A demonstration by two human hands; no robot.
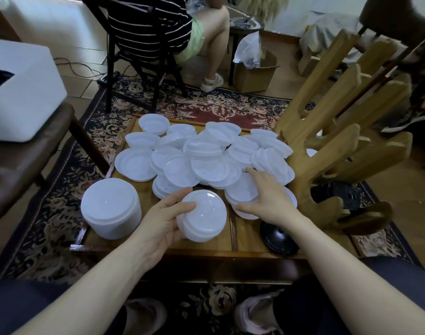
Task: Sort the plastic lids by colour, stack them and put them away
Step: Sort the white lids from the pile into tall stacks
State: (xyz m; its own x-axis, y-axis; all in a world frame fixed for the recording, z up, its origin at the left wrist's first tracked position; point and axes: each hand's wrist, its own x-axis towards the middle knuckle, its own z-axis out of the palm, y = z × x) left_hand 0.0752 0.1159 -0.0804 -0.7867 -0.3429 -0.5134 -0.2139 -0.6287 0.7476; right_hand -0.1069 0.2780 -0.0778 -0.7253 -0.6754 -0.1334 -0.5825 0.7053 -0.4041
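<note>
Left hand (166, 220) grips a small lid stack (203, 217); right hand (267, 197) lies flat on a lid (241, 193), its lower edge hidden; tall stack (111, 207) near left.

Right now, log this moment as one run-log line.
left hand: holds small lid stack | right hand: open, reaching onto loose lids | tall stack: table's left

A dark floral rug (218, 107) covers the tan tiled floor (288, 78), with a black chair (139, 56) behind.

It is a room in a home: a patterned carpet (201, 106) on the floor, a low wooden table (158, 240), a dark chair (143, 54) and cardboard boxes (253, 73).
</note>
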